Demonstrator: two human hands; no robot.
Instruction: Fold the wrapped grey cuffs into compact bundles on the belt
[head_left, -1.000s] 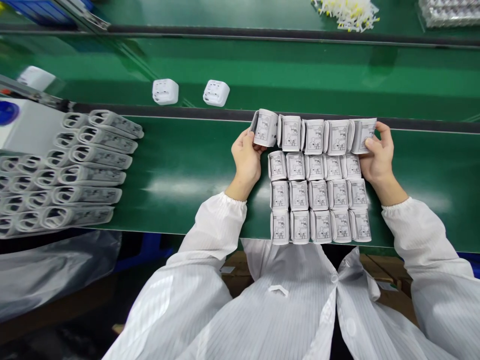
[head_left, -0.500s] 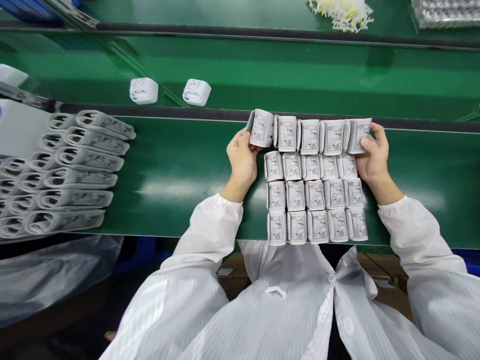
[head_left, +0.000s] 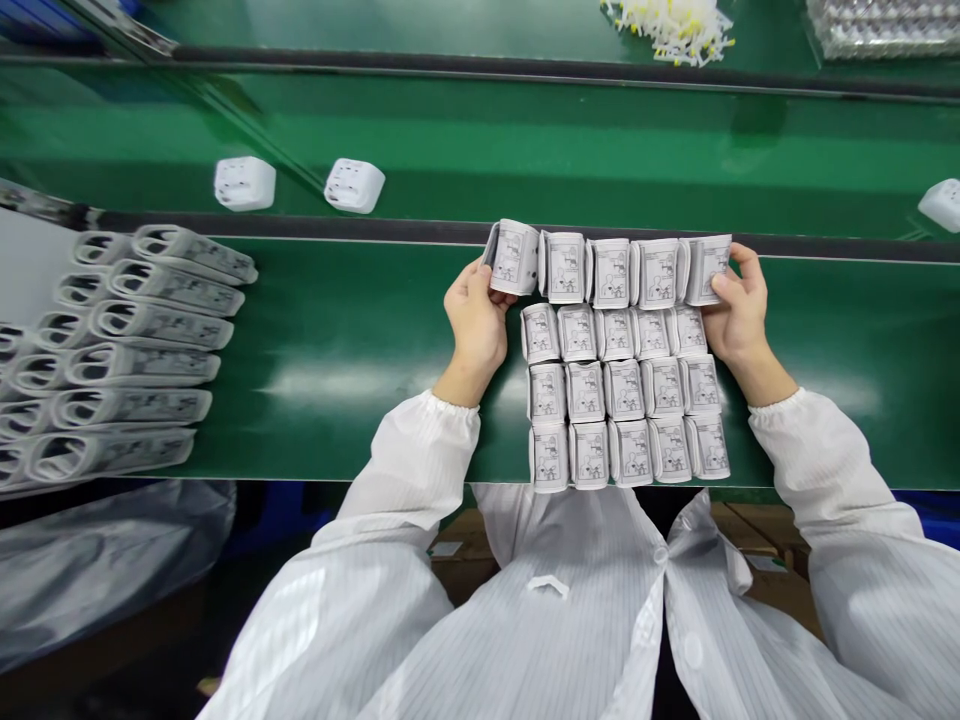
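Note:
A block of small grey folded leaflets (head_left: 622, 390) lies in several rows on the green bench (head_left: 352, 370) in front of me. The top row of leaflets (head_left: 611, 272) is raised slightly at the far edge of the block. My left hand (head_left: 472, 322) is closed on the left end of that row. My right hand (head_left: 736, 305) is closed on its right end, thumb on the last leaflet. Both wrists rest beside the lower rows.
Rolled grey cuffs (head_left: 135, 345) are stacked in rows at the left. Two white square adapters (head_left: 244, 183) (head_left: 354, 185) ride the green conveyor (head_left: 570, 150) beyond a black rail; another adapter (head_left: 941, 204) shows at the right edge. White-and-yellow small parts (head_left: 671, 25) lie far back.
My hands keep their hold on the top row. The adapters on the conveyor have slid left, and a new one has come into view at the right edge.

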